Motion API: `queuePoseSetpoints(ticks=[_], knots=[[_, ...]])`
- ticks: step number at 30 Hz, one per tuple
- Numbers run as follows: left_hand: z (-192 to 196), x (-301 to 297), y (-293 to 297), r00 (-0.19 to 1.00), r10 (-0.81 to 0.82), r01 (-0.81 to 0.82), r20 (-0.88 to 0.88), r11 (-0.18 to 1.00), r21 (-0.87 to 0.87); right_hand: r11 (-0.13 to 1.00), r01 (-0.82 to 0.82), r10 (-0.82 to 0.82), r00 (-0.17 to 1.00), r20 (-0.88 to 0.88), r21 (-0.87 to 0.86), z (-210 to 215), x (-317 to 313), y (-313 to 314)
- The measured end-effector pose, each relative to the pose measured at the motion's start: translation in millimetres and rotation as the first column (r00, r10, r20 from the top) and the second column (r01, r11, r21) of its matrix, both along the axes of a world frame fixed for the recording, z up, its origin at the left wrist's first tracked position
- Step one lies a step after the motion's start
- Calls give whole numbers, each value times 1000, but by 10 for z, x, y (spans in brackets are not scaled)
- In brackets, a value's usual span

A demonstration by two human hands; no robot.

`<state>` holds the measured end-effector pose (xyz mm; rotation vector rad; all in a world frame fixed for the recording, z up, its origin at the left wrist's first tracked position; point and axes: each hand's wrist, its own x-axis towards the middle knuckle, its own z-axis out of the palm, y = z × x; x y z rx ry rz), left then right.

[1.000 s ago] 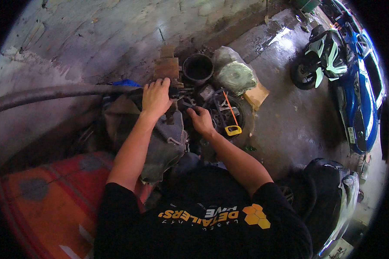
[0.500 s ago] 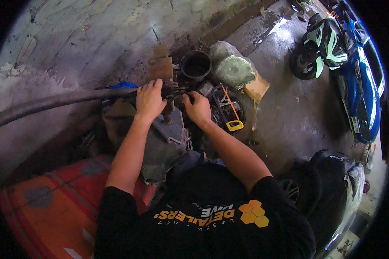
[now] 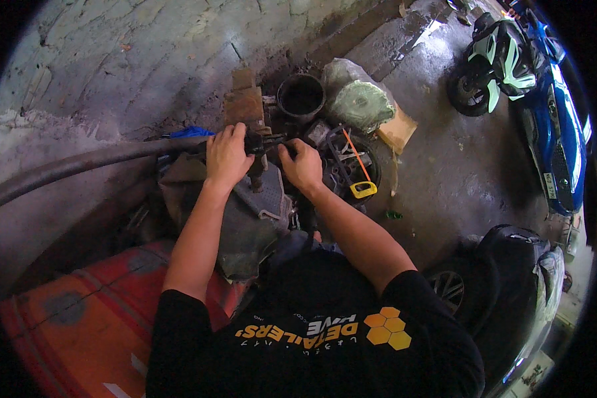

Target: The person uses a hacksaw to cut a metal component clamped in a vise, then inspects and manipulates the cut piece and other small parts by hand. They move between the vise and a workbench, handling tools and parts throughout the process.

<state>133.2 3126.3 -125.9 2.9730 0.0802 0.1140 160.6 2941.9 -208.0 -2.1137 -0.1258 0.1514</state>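
While pressing down on a dirty engine part (image 3: 245,212) to steady it, both hands, left hand (image 3: 227,156) and right hand (image 3: 303,166), fingers clenched around a black tool (image 3: 262,142).

I count two hands, left hand (image 3: 227,156) and right hand (image 3: 303,166); one black bucket (image 3: 301,97); two scooters, one blue-green scooter (image 3: 534,86), one black scooter (image 3: 504,292).

A blue motorbike (image 3: 556,126) and a green-and-white one (image 3: 494,66) stand at the upper right on wet concrete. A black scooter (image 3: 511,278) sits at the lower right. A black pot (image 3: 301,97) rests beside a bulging plastic bag (image 3: 359,99). A yellow-handled saw (image 3: 358,169) lies across a round metal part. A thick grey hose (image 3: 79,166) curves left above an orange mat (image 3: 79,325).
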Motion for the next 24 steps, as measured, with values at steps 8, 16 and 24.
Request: queuePoseSetpoints(ticks=[8, 16, 24], knots=[[27, 29, -5, 998, 19, -18, -64, 1000, 17, 996, -38, 34, 998, -53, -78, -71, 24, 9], [51, -138, 45, 1000, -1, 1, 1, 999, -54, 915, -374, 345, 920, -186, -151, -362, 35, -248], [-607, -931, -772, 971, 25, -161, -238, 803, -574, 767, -215, 601, 570, -560, 604, -673, -927, -1182]])
